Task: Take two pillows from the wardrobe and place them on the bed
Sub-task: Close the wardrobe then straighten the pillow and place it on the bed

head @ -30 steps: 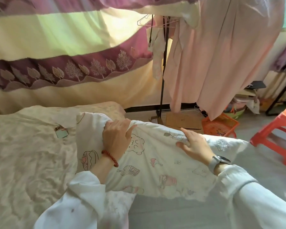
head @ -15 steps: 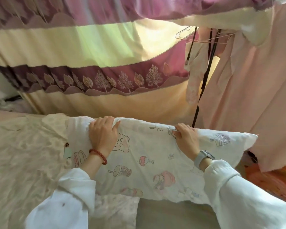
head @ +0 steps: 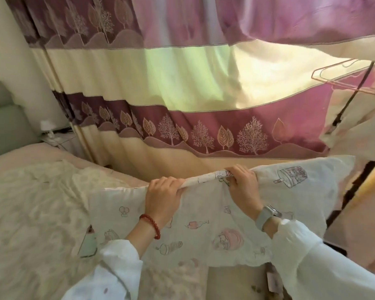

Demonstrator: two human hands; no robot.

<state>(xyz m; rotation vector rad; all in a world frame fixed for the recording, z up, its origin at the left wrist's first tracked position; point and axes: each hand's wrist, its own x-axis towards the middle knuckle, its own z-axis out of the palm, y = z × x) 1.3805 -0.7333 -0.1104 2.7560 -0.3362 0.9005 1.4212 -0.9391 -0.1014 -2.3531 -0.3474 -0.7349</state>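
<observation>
Head view: we have turned from the clothes rack toward the bed, left hand and right hand both clamped on the printed pillow's top edge, held over the bed's near corner, ready for lowering.

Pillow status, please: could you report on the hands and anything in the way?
Left hand and right hand both gripping pillow's top edge. Pillow held over bed edge. Nothing blocking.
</observation>
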